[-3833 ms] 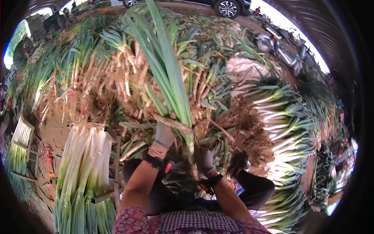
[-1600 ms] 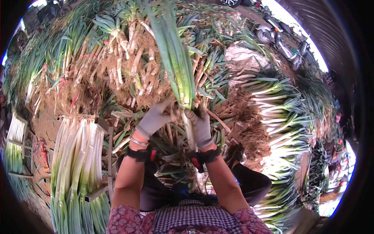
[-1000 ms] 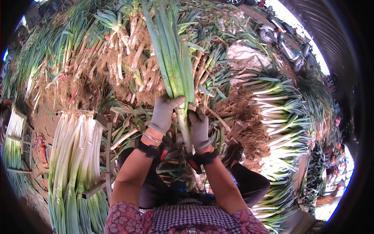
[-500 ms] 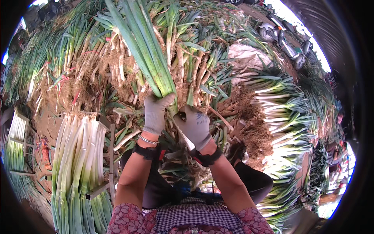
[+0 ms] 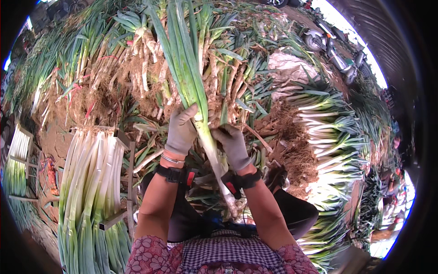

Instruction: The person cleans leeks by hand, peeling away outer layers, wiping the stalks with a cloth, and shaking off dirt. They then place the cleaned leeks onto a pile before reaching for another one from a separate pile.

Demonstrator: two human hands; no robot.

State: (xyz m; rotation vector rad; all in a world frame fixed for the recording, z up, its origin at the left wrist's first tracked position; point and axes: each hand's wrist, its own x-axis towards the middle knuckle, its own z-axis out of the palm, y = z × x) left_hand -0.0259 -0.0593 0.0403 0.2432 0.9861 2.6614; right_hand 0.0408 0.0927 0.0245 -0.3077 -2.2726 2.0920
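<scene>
In front of me, a large green onion (image 5: 207,141) slants from its long green leaves at the top down to its pale root end near my lap. My left hand (image 5: 181,132), in a grey glove, is wrapped around it where the leaves meet the white stalk. Close against the stalk's right side, my right hand (image 5: 232,145), also gloved, has its fingers curled and pinched. What they hold is hidden behind the fingers. Loose leaves and peelings (image 5: 196,192) lie beneath the stalk.
At left, a metal rack (image 5: 131,182) holds a bundle of peeled green onions (image 5: 86,178), and another rack (image 5: 31,169) stands beyond. Unpeeled onions with roots (image 5: 141,64) pile up ahead. Trimmed onions (image 5: 328,150) lie in a row at right, near a pale sack (image 5: 292,68).
The onion has become more upright, and its white stalk and root end now show. My right hand has turned slightly and stays beside the stalk; my left keeps its hold.
</scene>
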